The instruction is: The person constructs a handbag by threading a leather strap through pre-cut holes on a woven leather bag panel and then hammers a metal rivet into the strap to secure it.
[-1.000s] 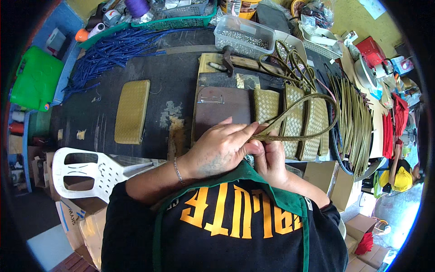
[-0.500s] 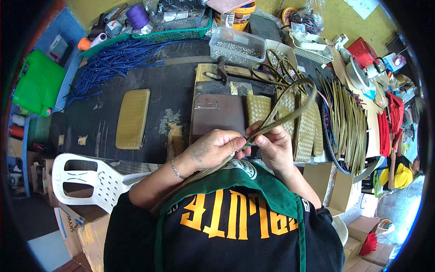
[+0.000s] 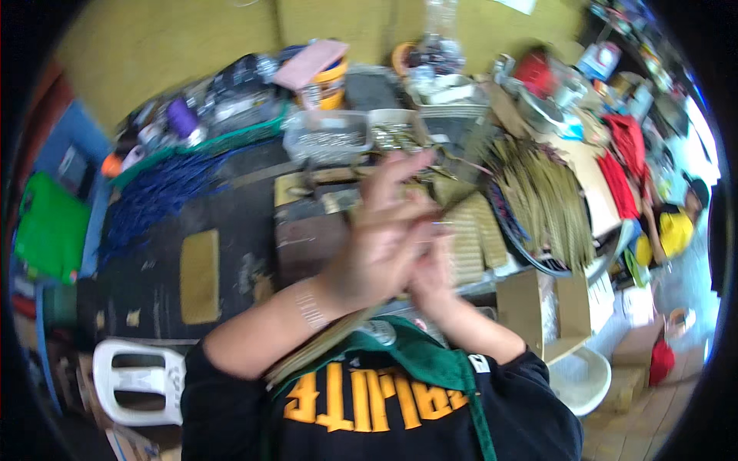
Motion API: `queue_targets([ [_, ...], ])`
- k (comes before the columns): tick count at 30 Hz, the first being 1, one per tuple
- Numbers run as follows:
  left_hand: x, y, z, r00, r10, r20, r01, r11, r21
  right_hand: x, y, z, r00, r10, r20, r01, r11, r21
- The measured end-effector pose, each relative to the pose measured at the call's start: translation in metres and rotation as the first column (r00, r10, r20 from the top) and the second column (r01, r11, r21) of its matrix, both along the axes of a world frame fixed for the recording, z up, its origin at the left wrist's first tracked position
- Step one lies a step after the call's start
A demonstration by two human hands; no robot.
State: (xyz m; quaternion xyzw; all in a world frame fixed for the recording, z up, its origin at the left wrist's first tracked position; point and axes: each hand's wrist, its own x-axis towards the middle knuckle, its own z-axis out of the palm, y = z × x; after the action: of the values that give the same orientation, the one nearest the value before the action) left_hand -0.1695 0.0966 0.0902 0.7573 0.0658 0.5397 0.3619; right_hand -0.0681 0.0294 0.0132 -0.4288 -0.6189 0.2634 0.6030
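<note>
At the dark table [image 3: 238,207] below the yellow wall [image 3: 192,58], with left hand [image 3: 380,242] and right hand [image 3: 433,270] close together above the near side, grips too blurred to tell, best to guide the olive straps [image 3: 323,344] beneath the left forearm [image 3: 261,330] gently, without kinking.

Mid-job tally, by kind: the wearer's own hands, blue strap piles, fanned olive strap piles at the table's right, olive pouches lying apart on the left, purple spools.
Own hands: 2 (left hand, right hand)
Blue strap pile: 1
Fanned olive strap pile: 1
Olive pouch on the left: 1
Purple spool: 1
Total: 6
</note>
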Motion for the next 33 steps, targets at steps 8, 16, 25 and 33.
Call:
queue_targets([
  [8, 0.033, 0.006, -0.014, 0.961, 0.205, 0.186, -0.210, 0.978, 0.005, 0.137, -0.020, 0.079, 0.788, -0.602, 0.131, 0.616, 0.773, -0.153],
  [16, -0.238, 0.049, -0.115, -0.053, 0.476, -0.878, -0.980, 0.144, 0.138, 0.344, 0.112, 0.016, 0.732, -0.178, 0.657, 0.485, 0.814, -0.319],
  [25, -0.336, 0.021, -0.172, 0.204, 0.316, -0.927, -0.964, -0.103, -0.247, 0.157, 0.110, -0.020, 0.472, -0.434, 0.768, 0.360, 0.889, 0.282],
  [33, -0.186, -0.003, -0.082, 0.787, 0.609, 0.101, -0.461, 0.688, -0.561, -0.024, 0.029, 0.019, 0.937, 0.330, -0.117, -0.336, 0.753, -0.566],
])
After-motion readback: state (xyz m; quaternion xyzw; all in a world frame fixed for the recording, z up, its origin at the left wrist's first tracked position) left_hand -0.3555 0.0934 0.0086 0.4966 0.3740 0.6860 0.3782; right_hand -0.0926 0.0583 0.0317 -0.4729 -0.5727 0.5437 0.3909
